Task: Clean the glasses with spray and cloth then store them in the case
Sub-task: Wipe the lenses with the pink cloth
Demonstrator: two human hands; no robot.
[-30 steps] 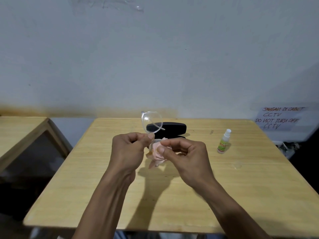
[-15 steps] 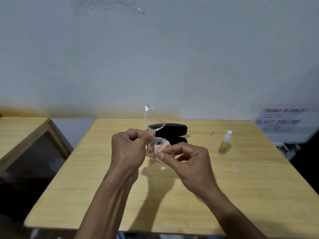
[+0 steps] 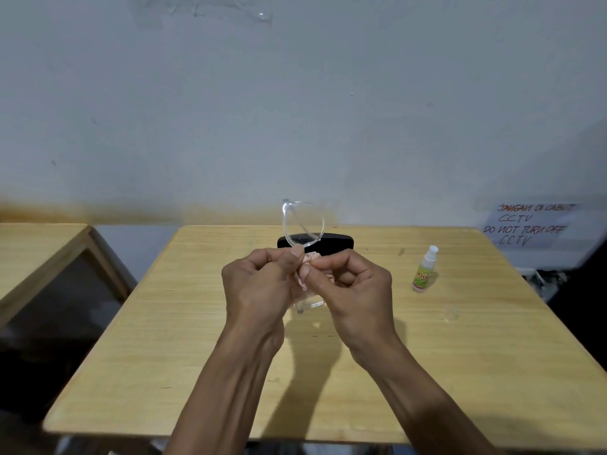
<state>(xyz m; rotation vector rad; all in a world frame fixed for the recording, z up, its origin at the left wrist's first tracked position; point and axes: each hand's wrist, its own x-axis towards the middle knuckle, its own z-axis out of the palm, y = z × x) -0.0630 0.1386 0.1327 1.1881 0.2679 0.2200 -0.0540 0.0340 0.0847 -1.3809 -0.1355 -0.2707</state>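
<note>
Clear-framed glasses stand on end above the table, one lens up, the other down between my hands. My left hand pinches the frame near its bridge. My right hand pinches a pink cloth against the lower lens, which is mostly hidden. The black case lies closed on the table behind my hands. A small spray bottle with a white nozzle stands to the right.
The wooden table reaches to the wall. A second wooden table stands at the left across a dark gap. A handwritten paper notice hangs on the wall at the right. A small clear cap lies near the bottle.
The glasses have turned and risen a little, the upper lens now edge-on toward the wall. My right fingers have shifted with the cloth up along the lower lens, closer to my left thumb.
</note>
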